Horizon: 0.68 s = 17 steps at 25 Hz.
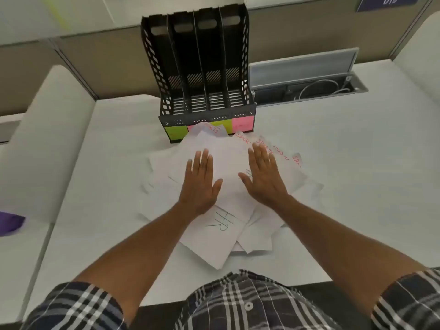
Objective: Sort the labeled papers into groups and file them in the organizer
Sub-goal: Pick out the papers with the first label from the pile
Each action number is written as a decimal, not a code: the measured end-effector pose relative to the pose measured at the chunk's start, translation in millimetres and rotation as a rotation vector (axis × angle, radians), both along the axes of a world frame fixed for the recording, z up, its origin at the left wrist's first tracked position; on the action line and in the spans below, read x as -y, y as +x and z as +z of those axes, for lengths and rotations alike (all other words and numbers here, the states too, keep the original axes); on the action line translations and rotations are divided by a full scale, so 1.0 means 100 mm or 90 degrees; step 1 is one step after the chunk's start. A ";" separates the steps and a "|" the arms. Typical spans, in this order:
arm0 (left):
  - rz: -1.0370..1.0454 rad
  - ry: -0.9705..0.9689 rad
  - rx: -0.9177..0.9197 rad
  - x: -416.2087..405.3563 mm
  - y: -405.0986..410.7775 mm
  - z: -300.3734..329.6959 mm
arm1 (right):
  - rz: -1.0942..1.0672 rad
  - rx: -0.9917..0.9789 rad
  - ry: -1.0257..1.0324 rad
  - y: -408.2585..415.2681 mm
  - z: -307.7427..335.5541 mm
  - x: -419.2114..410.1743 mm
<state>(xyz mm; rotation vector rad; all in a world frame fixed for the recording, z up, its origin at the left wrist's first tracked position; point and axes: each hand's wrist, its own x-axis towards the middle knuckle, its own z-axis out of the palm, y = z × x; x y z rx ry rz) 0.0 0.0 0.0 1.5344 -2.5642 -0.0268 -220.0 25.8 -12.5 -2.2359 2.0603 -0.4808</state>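
Note:
A loose heap of white papers (228,167) lies on the white desk in front of the black organizer (202,67). Some sheets carry red "SPORTS" lettering near the far right edge of the heap; a sheet marked "HR" (220,222) lies near me. My left hand (201,184) rests flat on the heap's left side, fingers straight. My right hand (262,177) lies flat on the right side, fingers straight. The organizer has several upright slots, all showing no papers, with green and pink sticky labels (240,123) on its front lip, partly hidden by the papers.
An open cable hatch (307,84) with wires sits in the desk to the right of the organizer. Low partition walls run behind and to the left. A purple object (9,222) shows at the far left edge. The desk's front edge (297,282) is near my body.

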 end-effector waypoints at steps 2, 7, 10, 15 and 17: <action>0.010 0.060 -0.014 -0.16 -0.02 -0.14 | 0.001 0.007 0.066 0.03 -0.13 -0.18; 0.002 0.116 -0.016 -0.43 0.06 -0.48 | 0.000 0.020 0.168 0.01 -0.39 -0.41; 0.013 0.152 -0.022 -0.51 0.07 -0.58 | -0.121 0.165 0.168 -0.01 -0.36 -0.36; 0.017 0.193 -0.059 -0.58 0.00 -0.62 | -0.421 0.513 0.131 -0.11 -0.09 -0.02; 0.025 0.211 -0.080 -0.60 -0.04 -0.60 | -0.450 0.564 0.149 -0.14 -0.02 0.08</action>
